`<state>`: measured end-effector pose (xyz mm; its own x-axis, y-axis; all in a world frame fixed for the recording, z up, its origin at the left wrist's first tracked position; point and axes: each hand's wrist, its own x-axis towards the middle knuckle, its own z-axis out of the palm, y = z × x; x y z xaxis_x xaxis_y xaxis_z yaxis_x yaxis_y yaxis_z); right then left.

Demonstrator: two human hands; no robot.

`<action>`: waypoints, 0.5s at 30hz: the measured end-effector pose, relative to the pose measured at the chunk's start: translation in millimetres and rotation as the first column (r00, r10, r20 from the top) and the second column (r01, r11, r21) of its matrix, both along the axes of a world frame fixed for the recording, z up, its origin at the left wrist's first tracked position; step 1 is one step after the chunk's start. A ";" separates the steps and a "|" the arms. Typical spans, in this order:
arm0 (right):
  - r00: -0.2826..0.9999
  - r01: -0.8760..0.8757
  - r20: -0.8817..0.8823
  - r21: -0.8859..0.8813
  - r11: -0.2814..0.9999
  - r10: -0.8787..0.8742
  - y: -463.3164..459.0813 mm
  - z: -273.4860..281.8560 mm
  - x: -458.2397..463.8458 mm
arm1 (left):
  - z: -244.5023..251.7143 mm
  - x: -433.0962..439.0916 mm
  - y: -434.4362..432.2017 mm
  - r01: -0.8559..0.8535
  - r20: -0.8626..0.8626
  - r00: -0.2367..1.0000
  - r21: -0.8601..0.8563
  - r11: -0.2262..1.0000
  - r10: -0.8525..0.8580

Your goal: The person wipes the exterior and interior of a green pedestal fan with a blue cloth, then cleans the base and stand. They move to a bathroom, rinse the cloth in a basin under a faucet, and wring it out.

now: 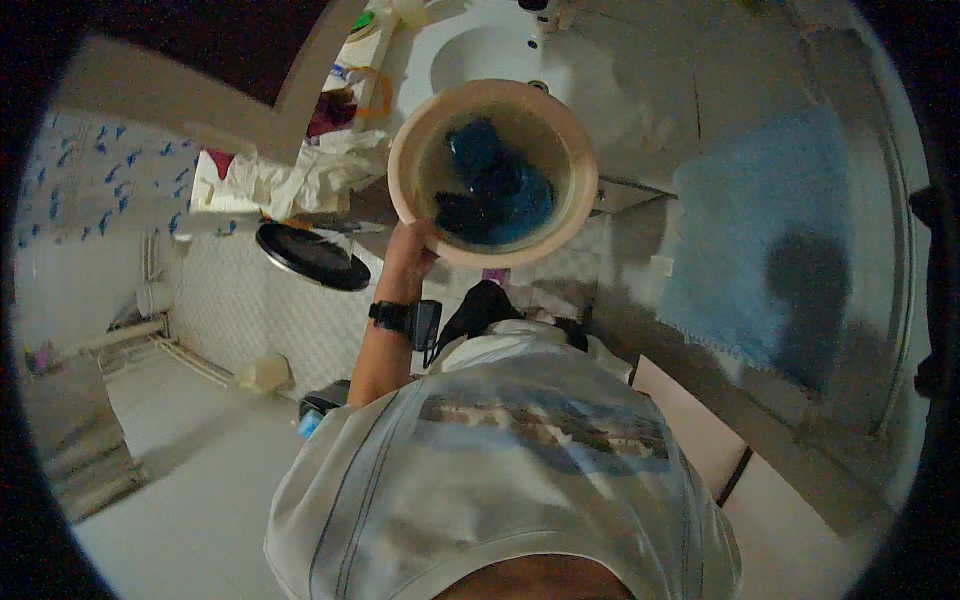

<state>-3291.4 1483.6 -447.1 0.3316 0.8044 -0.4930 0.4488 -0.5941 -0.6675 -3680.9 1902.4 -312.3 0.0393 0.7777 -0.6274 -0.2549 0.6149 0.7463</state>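
My left hand [414, 241] grips the near left rim of a pinkish round plastic basin [583, 214], with a black device strapped to the wrist. Dark blue cloth [517, 184] lies in liquid inside the basin. The basin is held up in front of my body, just on the near side of a white washbasin [457, 56], and covers part of it. My right hand is out of view; its arm does not show either.
White crumpled cloth or paper [307, 176] lies on a ledge at the left, above a round black-and-silver lid or bin [313, 256]. A pale yellow container [262, 373] stands on the tiled floor. A blue towel [750, 225] hangs at the right. Small items line the washbasin's left side.
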 end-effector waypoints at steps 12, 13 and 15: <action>0.931 0.360 -0.011 -0.152 0.921 -0.365 -4.9 65.0 -101.9 | -58.1 15.6 206.7 0.290 -0.007 0.956 -0.098 0.952 -0.292; 0.926 0.371 -0.005 -0.178 0.911 -0.378 -7.8 71.3 -105.2 | -63.8 13.3 221.7 0.337 -0.065 0.935 -0.154 0.929 -0.350; 0.912 0.401 0.003 -0.209 0.892 -0.409 -14.3 83.3 -113.7 | -79.2 17.5 237.9 0.303 -0.083 0.942 -0.202 0.931 -0.324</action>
